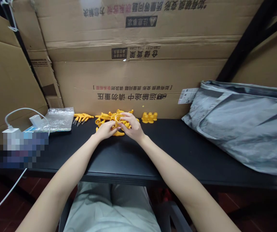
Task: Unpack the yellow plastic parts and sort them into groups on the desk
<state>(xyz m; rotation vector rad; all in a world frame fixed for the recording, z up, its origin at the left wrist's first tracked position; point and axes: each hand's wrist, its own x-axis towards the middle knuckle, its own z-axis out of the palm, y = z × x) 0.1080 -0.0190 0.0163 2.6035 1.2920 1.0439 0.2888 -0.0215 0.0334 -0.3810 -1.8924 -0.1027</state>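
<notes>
Yellow plastic, one cup-shaped piece with a round, open rim (116, 120): held between both hands above the middle of the black table (128, 158), its mouth toward the person. A thin pale detail showed in the opening, too small to identify.

Handling, as judged: light, even pressure from both sides suited the round wall; the rim was best left uncovered, the mouth square to the eye and the wrists low.

Left hand (106, 130): thumb and fingertips drawn nearly together, pinching the piece's left side. Right hand (133, 126): thumb and forefinger parted in a curve about its right side; the remaining fingers bent, their exact contact not clear.

Directly behind and beneath: a loose pile of yellow plastic parts (104, 115). Left of it: a cluster of yellow handles with metal corkscrew tips (84, 116). Right: upright yellow flanged cups (150, 117), grouped close together, apart from the hands.
</notes>
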